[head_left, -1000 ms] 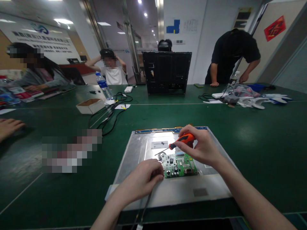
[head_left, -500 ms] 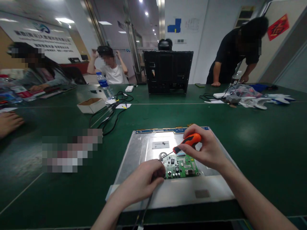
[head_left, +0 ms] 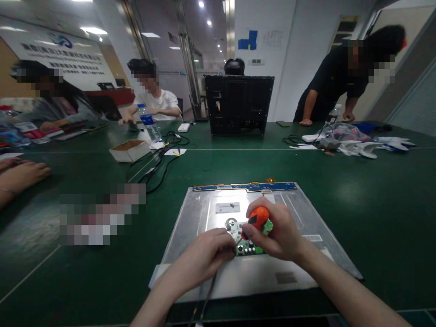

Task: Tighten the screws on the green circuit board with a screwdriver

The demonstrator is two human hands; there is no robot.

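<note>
Screwdriver [head_left: 259,218] in right hand [head_left: 277,229], above board [head_left: 250,249]

Part of the circuit board [head_left: 241,250] is covered by the right hand [head_left: 281,227] and the screwdriver [head_left: 259,219]. The screwdriver's tip cannot be made out beside the left hand [head_left: 213,247], whose fingertips are hidden, so whether anything is pinched there cannot be told. The cable [head_left: 211,288] and both forearms are cut off by the bottom edge. A patch [head_left: 102,215] of the table is pixelated. The print on the label [head_left: 227,207] is too small to be read. Most of one person [head_left: 234,66] is hidden by the black casing [head_left: 240,104].
</note>
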